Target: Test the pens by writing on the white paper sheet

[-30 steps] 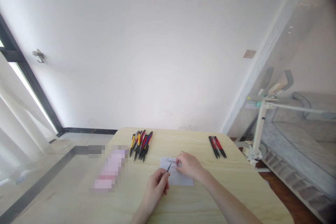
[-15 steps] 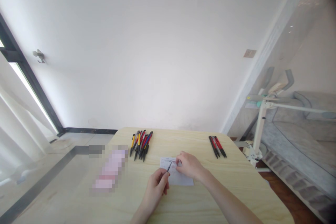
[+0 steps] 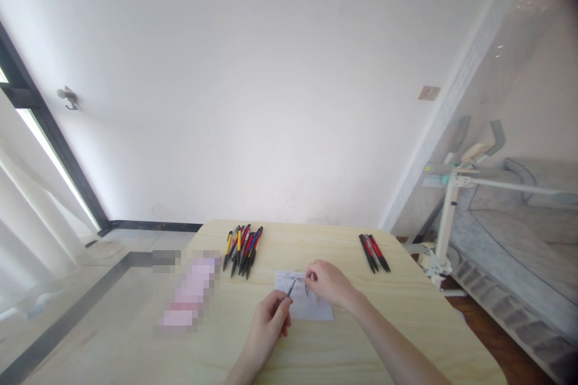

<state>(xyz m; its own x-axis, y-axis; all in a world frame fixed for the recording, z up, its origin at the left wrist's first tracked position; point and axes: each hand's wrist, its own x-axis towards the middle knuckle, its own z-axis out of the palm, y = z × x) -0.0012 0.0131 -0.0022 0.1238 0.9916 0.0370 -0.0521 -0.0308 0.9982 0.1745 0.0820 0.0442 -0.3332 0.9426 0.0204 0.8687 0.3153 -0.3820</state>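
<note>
My left hand [image 3: 272, 317] is closed on a thin dark pen part [image 3: 290, 289], which points up and to the right over a white paper [image 3: 316, 309]. Dark scribbles show near the paper's upper edge. At the paper's upper right, my right hand [image 3: 326, 283] pinches a small, thin dark piece [image 3: 306, 290] that hangs below the fingertips; it is too small to name. The two hands are apart.
Several pens [image 3: 239, 248], yellow, red, blue and black, lie bunched at the table's back left. A few red, grey and black pens [image 3: 374, 252] lie at the back right. A blurred pink object [image 3: 192, 292] is at the table's left edge.
My right hand has moved slightly right, away from the tip of the piece in my left hand. A thin dark piece now shows below its fingers. My left hand has barely moved.
</note>
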